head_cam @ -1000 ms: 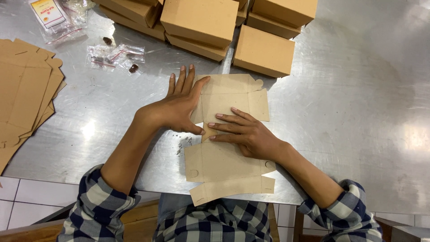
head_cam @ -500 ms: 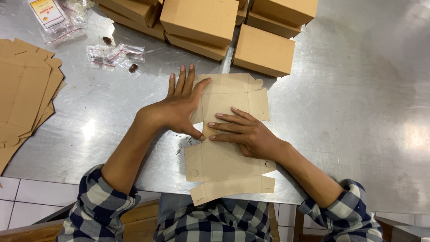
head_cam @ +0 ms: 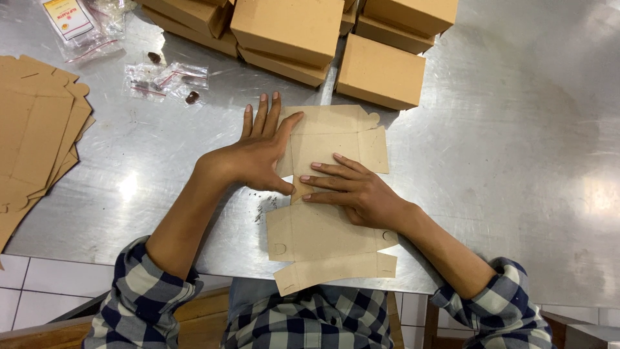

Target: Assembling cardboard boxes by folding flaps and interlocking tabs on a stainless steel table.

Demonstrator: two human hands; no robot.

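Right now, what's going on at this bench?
A person in a plaid shirt works a flat cardboard blank on a steel table. The left hand lies along the blank's left edge, and the right hand presses flat on its middle. The blank is unfolded and overhangs the near table edge. Made-up boxes sit behind it, more blanks lie at left, with small plastic bags nearby.

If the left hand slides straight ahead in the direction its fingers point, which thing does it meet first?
The left hand points away from the person, toward the assembled cardboard boxes. Beyond the fingertips lies bare steel table, so probably it meets the lower box of that stack first; the small plastic bags lie off to its left.
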